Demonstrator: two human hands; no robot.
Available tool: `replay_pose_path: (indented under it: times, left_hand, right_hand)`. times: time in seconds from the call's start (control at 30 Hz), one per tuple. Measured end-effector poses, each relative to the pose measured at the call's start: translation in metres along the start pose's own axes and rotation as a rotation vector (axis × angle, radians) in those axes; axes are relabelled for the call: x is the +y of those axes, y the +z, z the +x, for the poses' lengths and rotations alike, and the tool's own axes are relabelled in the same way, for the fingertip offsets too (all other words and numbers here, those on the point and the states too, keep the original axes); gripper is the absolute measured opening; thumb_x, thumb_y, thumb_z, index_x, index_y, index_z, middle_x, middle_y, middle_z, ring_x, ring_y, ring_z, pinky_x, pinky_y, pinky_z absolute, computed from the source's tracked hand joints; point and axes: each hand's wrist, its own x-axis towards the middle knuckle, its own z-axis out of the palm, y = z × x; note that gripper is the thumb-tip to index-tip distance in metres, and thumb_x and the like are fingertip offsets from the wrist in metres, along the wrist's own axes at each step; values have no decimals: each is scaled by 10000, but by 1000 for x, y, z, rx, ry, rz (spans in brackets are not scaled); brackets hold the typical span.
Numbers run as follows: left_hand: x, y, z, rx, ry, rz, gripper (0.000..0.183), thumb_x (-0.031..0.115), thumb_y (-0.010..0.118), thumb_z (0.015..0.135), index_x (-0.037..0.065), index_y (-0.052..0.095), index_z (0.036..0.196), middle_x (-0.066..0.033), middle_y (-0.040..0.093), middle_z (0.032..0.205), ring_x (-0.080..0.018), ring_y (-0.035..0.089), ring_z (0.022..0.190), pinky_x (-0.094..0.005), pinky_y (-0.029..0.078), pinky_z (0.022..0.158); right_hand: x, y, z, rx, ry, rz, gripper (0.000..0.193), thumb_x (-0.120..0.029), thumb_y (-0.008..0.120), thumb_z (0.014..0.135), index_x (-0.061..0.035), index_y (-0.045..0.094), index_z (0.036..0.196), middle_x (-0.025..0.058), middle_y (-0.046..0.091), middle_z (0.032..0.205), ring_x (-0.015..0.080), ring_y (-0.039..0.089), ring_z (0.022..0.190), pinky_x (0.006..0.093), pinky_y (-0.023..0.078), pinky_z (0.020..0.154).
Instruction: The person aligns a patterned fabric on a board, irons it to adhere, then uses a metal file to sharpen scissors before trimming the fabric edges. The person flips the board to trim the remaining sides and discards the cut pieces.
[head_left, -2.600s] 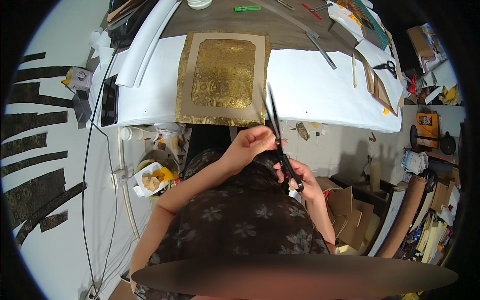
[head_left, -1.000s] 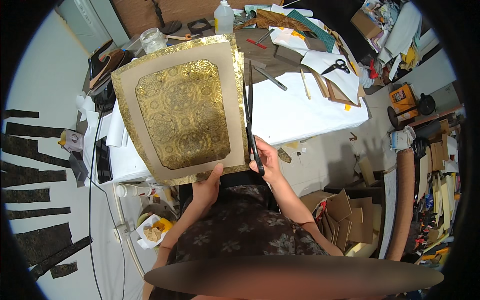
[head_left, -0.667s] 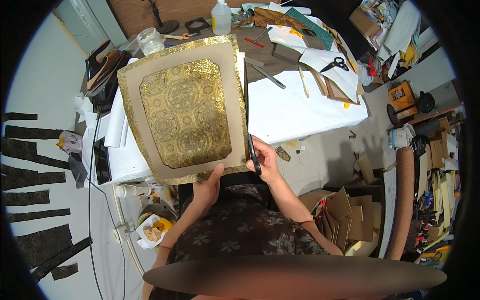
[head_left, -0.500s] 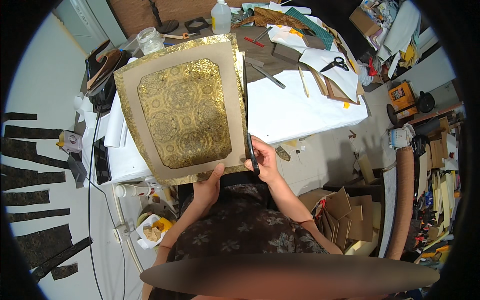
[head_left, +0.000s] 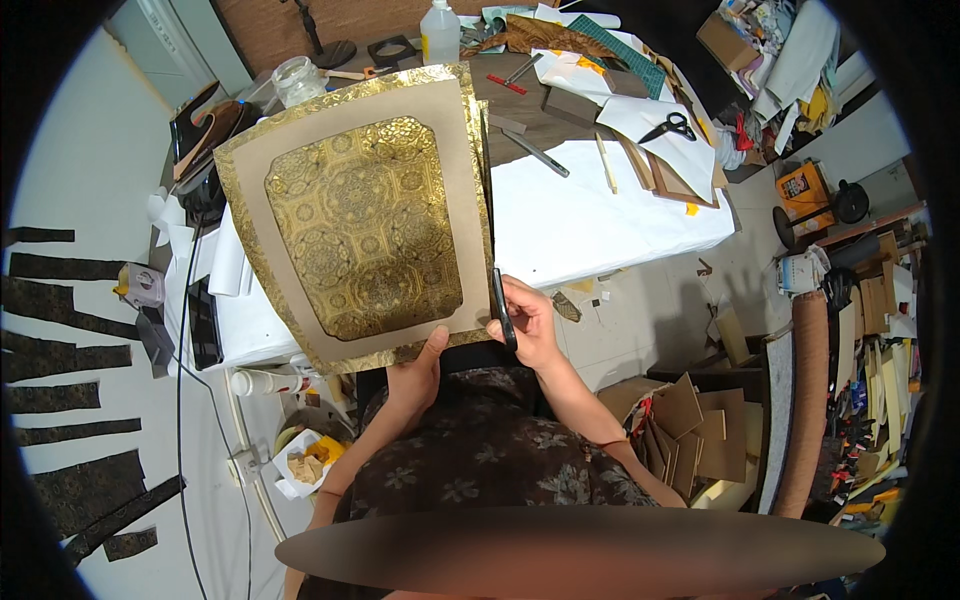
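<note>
A large panel is tilted up in front of me: a beige board frame [head_left: 262, 270] with chamfered inner corners surrounds gold patterned fabric [head_left: 365, 225]. More gold fabric sticks out past the board's outer edges. My left hand [head_left: 420, 372] grips the bottom edge, thumb on the front and the other fingers hidden behind. At the lower right corner, my right hand [head_left: 530, 325] is closed round black-handled scissors [head_left: 505, 312]. Their upper end lies along the panel's right edge; how far the blades are apart is hard to make out.
Beyond the panel, a white-covered table [head_left: 600, 225] carries another pair of black scissors [head_left: 670, 127], a clear bottle [head_left: 440, 35] and a glass jar [head_left: 298, 80]. Dark fabric strips [head_left: 75, 265] lie at left. A carton of board offcuts [head_left: 690, 435] stands low on the right.
The panel's upper left part has shifted a little to the left, its tilt slightly greater. Both hands keep nearly the same places and grips.
</note>
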Motion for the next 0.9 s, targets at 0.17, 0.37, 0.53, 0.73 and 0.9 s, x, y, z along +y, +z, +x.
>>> replay_pose_path:
  times: [0.17, 0.37, 0.53, 0.73, 0.9]
  left_hand:
    - [-4, -7, 2, 15, -34, 21, 436, 45, 718, 912, 56, 509, 1295, -43, 577, 1239, -165, 542, 1146, -298, 411, 1012]
    - [-6, -9, 2, -23, -7, 4, 476, 23, 704, 913, 64, 482, 1332, -48, 554, 1279, -179, 520, 1190, -323, 389, 1051]
    - [-8, -9, 3, -31, -4, 0, 503, -6, 686, 913, 73, 464, 1357, -52, 538, 1310, -186, 507, 1218, -338, 379, 1076]
    - [-11, -13, 3, -56, 7, -3, 516, -7, 681, 914, 76, 454, 1370, -52, 523, 1331, -190, 491, 1243, -350, 359, 1100]
    - [-11, -11, 3, -62, 12, -9, 520, -3, 685, 913, 73, 454, 1372, -52, 527, 1325, -191, 491, 1243, -352, 358, 1100]
  right_hand:
    - [1, 2, -2, 22, 11, 4, 487, -91, 798, 786, 70, 644, 1220, -5, 496, 854, 78, 443, 769, 226, 382, 690]
    - [-4, 4, -2, 21, -24, -3, 449, -70, 788, 799, 74, 651, 1202, 5, 520, 864, 78, 465, 772, 231, 401, 691]
    - [-4, 4, -3, 12, -38, -11, 474, -126, 788, 816, 71, 646, 1223, -7, 486, 836, 64, 418, 710, 229, 334, 613]
    - [-6, 3, -4, 18, -33, -12, 436, -47, 786, 807, 65, 654, 1208, 16, 544, 855, 79, 481, 748, 237, 411, 667]
    - [-5, 3, -5, 18, -35, -27, 446, -29, 781, 809, 54, 654, 1228, 17, 562, 864, 74, 493, 756, 232, 421, 675]
